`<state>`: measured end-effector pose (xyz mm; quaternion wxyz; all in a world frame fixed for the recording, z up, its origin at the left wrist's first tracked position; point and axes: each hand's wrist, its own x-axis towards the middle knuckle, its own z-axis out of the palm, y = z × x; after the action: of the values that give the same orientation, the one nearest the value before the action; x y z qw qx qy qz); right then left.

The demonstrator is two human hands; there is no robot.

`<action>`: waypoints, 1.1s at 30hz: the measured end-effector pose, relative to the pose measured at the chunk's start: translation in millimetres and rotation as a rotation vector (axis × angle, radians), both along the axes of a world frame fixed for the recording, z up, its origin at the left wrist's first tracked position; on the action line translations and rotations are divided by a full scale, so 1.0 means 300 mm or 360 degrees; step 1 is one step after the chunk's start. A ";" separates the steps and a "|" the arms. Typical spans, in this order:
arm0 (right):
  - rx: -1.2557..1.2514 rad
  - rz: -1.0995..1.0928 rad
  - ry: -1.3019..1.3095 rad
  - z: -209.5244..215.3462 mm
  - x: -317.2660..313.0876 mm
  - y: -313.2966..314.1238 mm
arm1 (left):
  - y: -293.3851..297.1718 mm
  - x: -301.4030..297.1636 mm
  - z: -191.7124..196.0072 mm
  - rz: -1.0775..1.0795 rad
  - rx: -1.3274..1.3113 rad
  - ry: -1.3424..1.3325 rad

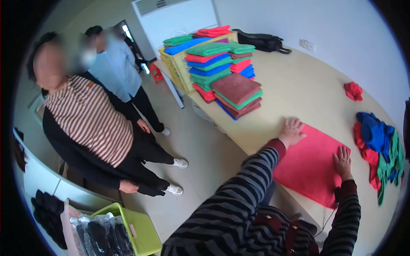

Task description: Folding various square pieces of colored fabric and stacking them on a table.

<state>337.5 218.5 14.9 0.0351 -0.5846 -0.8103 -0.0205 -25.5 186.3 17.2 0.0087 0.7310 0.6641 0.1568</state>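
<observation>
A red cloth lies spread flat on the table in front of me, its near edge reaching the table's front edge. My left hand rests on its far left corner, fingers stretched out and apart. On the right side of the cloth, my right hand lies flat near the edge, fingers extended. Neither hand grips anything. Left of the cloth stand stacks of folded cloths in brown, green, blue and red. To the right lies a loose heap of crumpled blue, red and green cloths.
The pale table curves along the wall. A yellow crate holds more folded cloths. A black bag and a crumpled red cloth lie farther back. Two people stand left; a green bin is lower left.
</observation>
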 end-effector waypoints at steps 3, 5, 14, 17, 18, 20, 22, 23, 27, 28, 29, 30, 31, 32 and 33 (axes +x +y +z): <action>-0.0135 -0.0086 -0.0177 0.120 -0.083 -0.119 | -0.023 -0.091 0.009 0.0026 -0.0079 0.0345; -0.0039 -0.0122 -0.0353 0.114 -0.059 -0.137 | -0.047 -0.094 0.035 0.0031 -0.0078 0.0581; 0.0091 0.0245 0.0365 0.102 -0.374 -0.668 | -0.588 0.109 0.075 -0.0369 -0.0056 0.0011; 0.0126 0.0298 0.0309 0.108 -0.292 -0.665 | -0.578 0.123 0.104 -0.0267 -0.0112 0.0113; 0.0105 0.0281 0.0294 0.072 -0.223 -0.687 | -0.609 0.146 0.075 -0.0188 -0.0171 0.0138; 0.0180 0.0108 0.0255 0.035 -0.089 -0.705 | -0.642 0.156 0.036 -0.0185 -0.0179 0.0117; 0.0227 -0.0006 0.0243 0.032 -0.010 -0.720 | -0.647 0.133 0.034 -0.0149 -0.0162 0.0107; 0.0204 -0.0069 0.0245 0.039 0.017 -0.730 | -0.651 0.115 0.030 -0.0171 -0.0159 0.0108; 0.0152 -0.0281 0.0237 0.052 0.095 -0.741 | -0.680 0.064 0.009 -0.0073 -0.0121 0.0187; 0.0139 -0.0337 0.0229 0.053 0.110 -0.736 | -0.683 0.061 0.008 -0.0059 -0.0124 0.0177; 0.0125 -0.0391 0.0222 0.051 0.122 -0.739 | -0.687 0.059 0.006 -0.0043 -0.0128 0.0168; 0.0124 -0.0406 0.0220 0.058 0.126 -0.745 | -0.694 0.064 0.008 -0.0022 -0.0135 0.0157; 0.0203 -0.0412 0.0155 0.062 0.128 -0.749 | -0.706 0.069 0.010 -0.0035 -0.0139 0.0157; 0.0276 -0.0415 0.0092 0.074 0.122 -0.756 | -0.727 0.079 0.027 -0.0155 -0.0045 0.0124; 0.0347 -0.0415 0.0028 0.083 0.115 -0.765 | -0.746 0.088 0.042 -0.0274 0.0047 0.0090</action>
<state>372.1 -10.9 39.7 0.1023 -0.6778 -0.7201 -0.1076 0.9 -37.5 29.8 -0.0073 0.7895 0.5965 0.1445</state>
